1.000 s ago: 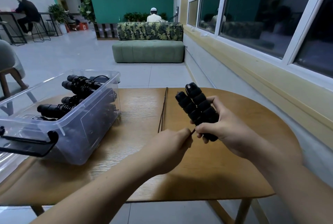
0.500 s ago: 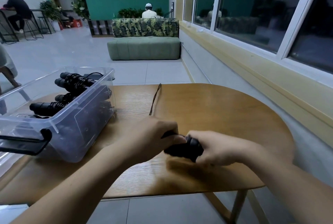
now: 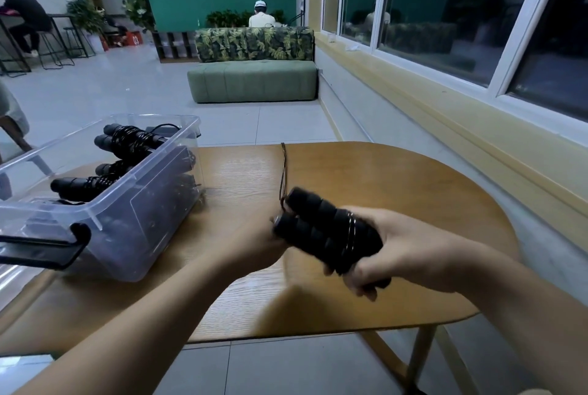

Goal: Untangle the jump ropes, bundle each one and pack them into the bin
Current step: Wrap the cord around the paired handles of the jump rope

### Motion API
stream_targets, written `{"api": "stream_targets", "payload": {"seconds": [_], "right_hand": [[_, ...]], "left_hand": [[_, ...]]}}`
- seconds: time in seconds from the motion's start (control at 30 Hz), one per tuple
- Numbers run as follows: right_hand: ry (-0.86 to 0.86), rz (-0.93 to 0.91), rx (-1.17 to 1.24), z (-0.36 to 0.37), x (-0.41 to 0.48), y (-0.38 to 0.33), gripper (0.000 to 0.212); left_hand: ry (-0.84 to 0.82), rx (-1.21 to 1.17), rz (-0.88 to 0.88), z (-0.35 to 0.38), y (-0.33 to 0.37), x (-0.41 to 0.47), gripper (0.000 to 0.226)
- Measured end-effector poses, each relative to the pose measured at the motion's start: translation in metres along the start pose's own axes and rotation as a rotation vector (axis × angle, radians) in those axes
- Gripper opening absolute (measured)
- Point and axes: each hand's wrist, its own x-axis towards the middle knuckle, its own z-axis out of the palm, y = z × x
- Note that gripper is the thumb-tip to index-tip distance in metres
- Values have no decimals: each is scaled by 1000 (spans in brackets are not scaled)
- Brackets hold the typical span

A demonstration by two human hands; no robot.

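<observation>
My right hand [image 3: 397, 254] grips two black foam jump-rope handles [image 3: 321, 229] side by side, tilted up to the left, with a few turns of thin cord around them. My left hand [image 3: 254, 242] is just left of the handle tips, its fingers hidden behind them; it appears to hold the cord. The dark cord [image 3: 282, 172] runs from the handles away across the wooden table [image 3: 397, 178] to its far edge. A clear plastic bin [image 3: 133, 210] at the left holds several bundled black ropes [image 3: 127, 143].
The bin's black latch handle [image 3: 47, 248] sticks out at its near end. The table's curved edge lies right and near me. A green sofa [image 3: 254, 82] and seated people are far behind; windows line the right wall.
The handles dropped low toward the table half a second ago, then rose and now point up-left. Turns of cord now lie around them, and the cord on the table is shorter.
</observation>
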Motion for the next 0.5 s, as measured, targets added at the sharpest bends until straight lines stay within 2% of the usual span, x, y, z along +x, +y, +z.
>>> {"api": "stream_targets", "payload": {"seconds": [0.1,0.17,0.3,0.5], "right_hand": [[227,-61,120,-7,2,1,52],[408,-70,120,-11,4,5,52],[645,-14,17,-18,8,12,52],[791,115,-168,-23,20,27,49]], "left_hand": [[-78,-245,-29,11,13,2,32],[-81,-87,-36,17,18,3,42],[-104,402,-39,31,30,2,35],[-149,636,19,40,44,-8,34]]}}
